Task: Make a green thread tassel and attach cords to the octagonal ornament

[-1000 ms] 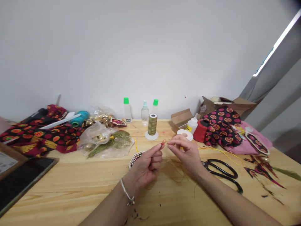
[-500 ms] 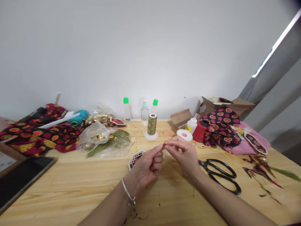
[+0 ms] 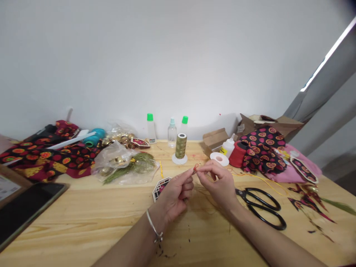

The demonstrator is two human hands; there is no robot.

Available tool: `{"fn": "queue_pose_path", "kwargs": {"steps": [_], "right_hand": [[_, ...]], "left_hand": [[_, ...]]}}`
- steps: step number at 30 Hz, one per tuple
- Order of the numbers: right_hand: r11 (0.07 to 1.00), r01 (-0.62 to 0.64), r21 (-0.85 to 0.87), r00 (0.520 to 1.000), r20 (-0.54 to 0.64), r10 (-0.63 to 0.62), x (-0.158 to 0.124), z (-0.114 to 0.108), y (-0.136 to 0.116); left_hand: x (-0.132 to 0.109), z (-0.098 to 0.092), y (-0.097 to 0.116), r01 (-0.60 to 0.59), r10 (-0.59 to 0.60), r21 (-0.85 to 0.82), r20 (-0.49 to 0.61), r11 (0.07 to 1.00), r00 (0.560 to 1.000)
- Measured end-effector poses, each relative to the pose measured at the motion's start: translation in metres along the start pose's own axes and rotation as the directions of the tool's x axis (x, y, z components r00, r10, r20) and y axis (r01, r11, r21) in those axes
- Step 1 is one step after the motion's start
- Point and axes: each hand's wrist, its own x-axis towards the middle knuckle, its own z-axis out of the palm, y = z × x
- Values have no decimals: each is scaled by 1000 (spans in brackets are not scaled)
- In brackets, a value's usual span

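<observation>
A small loop of red cord (image 3: 196,166) stands up between my fingertips above the table. My left hand (image 3: 178,191) is closed, pinching the cord's base between thumb and forefinger, the other fingers curled in. From the other side, my right hand (image 3: 218,182) pinches the same cord with thumb and forefinger. How the cord is knotted is too small to make out. Thin brownish threads (image 3: 207,193) spread on the table below the hands. Partly behind my left wrist lies an octagonal patterned ornament (image 3: 159,188) with a yellow cord (image 3: 161,169) at its top.
Black-handled scissors (image 3: 263,205) lie beside my right forearm. An olive thread spool (image 3: 181,146), white tape roll (image 3: 219,158), glue bottle (image 3: 227,147) and red spool (image 3: 237,154) stand behind. Left are a plastic bag (image 3: 112,159), green tassels (image 3: 141,163) and a phone (image 3: 30,211). Patterned fabric (image 3: 263,152) lies right.
The red cord now shows as a small loop rising above my fingertips, where only a bit of red showed before. Both hands keep nearly the same place; the view shifts slightly.
</observation>
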Motion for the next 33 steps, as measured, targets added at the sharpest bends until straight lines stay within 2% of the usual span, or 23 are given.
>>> {"fn": "queue_pose_path", "kwargs": {"steps": [6, 12, 17, 25, 33], "right_hand": [[985, 65, -159, 998, -8, -67, -1, 1, 3], [974, -33, -225, 999, -6, 33, -1, 2, -1], [974, -181, -136, 983, 4, 183, 0, 2, -4], [938, -329, 112, 944, 32, 327, 1, 4, -4], [898, -395, 193, 918, 48, 394, 2, 3, -8]], "left_hand": [[-1, 4, -4, -94, 100, 73, -73, 993, 992], [0, 6, -8, -187, 203, 212, -54, 959, 978], [2, 6, -9, -224, 238, 267, -20, 937, 971], [2, 8, -9, -240, 256, 302, -14, 923, 967], [2, 8, -10, -248, 263, 315, -5, 916, 965]]}}
